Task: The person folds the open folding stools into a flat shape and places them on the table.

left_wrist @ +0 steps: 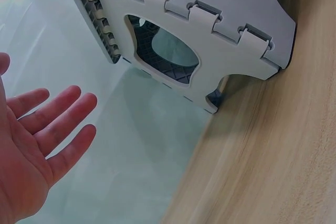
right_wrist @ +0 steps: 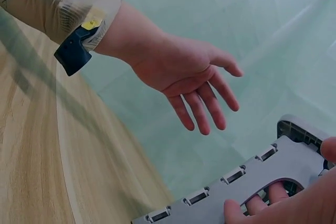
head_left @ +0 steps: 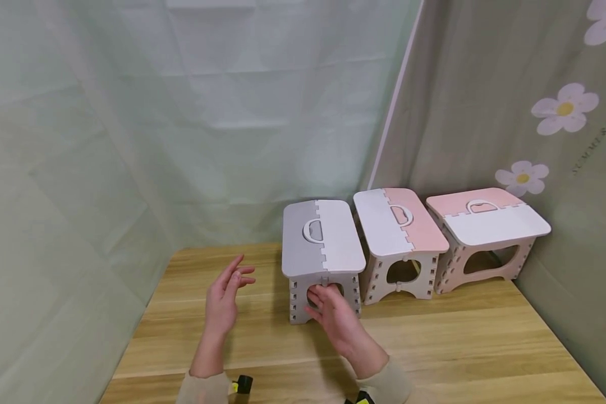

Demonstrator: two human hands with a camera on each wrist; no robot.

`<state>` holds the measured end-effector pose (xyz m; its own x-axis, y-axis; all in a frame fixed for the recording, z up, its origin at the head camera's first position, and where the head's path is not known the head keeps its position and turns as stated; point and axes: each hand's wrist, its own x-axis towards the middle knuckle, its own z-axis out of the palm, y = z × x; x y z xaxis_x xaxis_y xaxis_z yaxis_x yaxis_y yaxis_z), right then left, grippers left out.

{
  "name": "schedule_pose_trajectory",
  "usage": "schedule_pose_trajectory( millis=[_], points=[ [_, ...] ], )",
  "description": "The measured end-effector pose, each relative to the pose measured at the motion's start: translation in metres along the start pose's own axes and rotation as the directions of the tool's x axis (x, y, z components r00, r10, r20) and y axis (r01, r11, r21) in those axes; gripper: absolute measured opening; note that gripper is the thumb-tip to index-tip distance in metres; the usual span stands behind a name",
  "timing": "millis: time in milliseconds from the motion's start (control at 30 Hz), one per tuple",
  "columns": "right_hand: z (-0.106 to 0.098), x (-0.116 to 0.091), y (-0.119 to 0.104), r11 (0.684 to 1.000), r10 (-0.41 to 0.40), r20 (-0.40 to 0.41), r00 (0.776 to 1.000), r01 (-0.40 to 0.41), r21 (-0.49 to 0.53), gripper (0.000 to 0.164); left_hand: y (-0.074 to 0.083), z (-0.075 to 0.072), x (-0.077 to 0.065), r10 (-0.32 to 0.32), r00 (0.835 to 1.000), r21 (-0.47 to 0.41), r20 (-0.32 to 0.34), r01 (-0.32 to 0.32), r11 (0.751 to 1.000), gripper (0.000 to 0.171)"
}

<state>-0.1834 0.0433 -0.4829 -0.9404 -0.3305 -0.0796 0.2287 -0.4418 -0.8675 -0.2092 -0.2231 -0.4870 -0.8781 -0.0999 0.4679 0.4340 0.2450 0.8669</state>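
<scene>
A grey-and-white folding step stool [head_left: 300, 247] stands unfolded and upright on the wooden table, its white carry handle [head_left: 308, 231] on top. My right hand [head_left: 340, 322] is at its near end. In the right wrist view, two fingertips of that hand [right_wrist: 294, 205] reach into the oval opening of the grey leg panel [right_wrist: 247, 174], while another finger lies outside it. To the left of the stool my left hand [head_left: 222, 303] hovers apart from it, fingers extended and holding nothing. The left wrist view shows this hand [left_wrist: 42, 145] beside the stool's white side panel [left_wrist: 210, 56].
Two pink-and-white folding stools stand to the right: one [head_left: 384, 224] close beside the grey one, the other [head_left: 500, 224] turned sideways in the corner. Pale green sheeting [head_left: 222, 123] hangs behind the wooden table [head_left: 454, 342], and a flowered curtain [head_left: 464, 101] covers the right side.
</scene>
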Motion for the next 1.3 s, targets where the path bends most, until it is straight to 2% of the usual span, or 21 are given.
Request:
schedule_pose_trajectory(
  millis=[167,500,933,1167,1300],
  points=[
    [0.0029,-0.0003,0.0011,0.999,-0.010,0.000,1.000,0.010,-0.041,0.034,0.0000,0.0001,-0.0001,-0.005,1.000,0.005,0.008,0.005,1.000,0.040],
    [0.0047,-0.0033,0.0017,0.998,-0.004,-0.014,1.000,0.003,-0.062,0.016,-0.0014,0.0006,-0.0002,0.001,1.000,0.004,0.011,-0.001,1.000,0.040],
    [0.0051,-0.0035,0.0002,0.994,0.009,-0.017,1.000,-0.011,-0.106,0.021,-0.0028,0.0013,-0.0002,-0.008,1.000,0.013,0.009,0.007,1.000,0.040],
    [0.0050,-0.0040,0.0003,0.993,0.033,-0.024,0.999,-0.036,-0.112,0.014,-0.0034,0.0012,-0.0006,-0.015,1.000,-0.001,0.009,0.015,1.000,0.040],
    [0.0051,-0.0053,-0.0013,0.991,0.055,-0.027,0.998,-0.058,-0.123,0.019,-0.0034,0.0019,-0.0009,-0.016,1.000,0.010,0.019,0.016,1.000,0.040]
  ],
)
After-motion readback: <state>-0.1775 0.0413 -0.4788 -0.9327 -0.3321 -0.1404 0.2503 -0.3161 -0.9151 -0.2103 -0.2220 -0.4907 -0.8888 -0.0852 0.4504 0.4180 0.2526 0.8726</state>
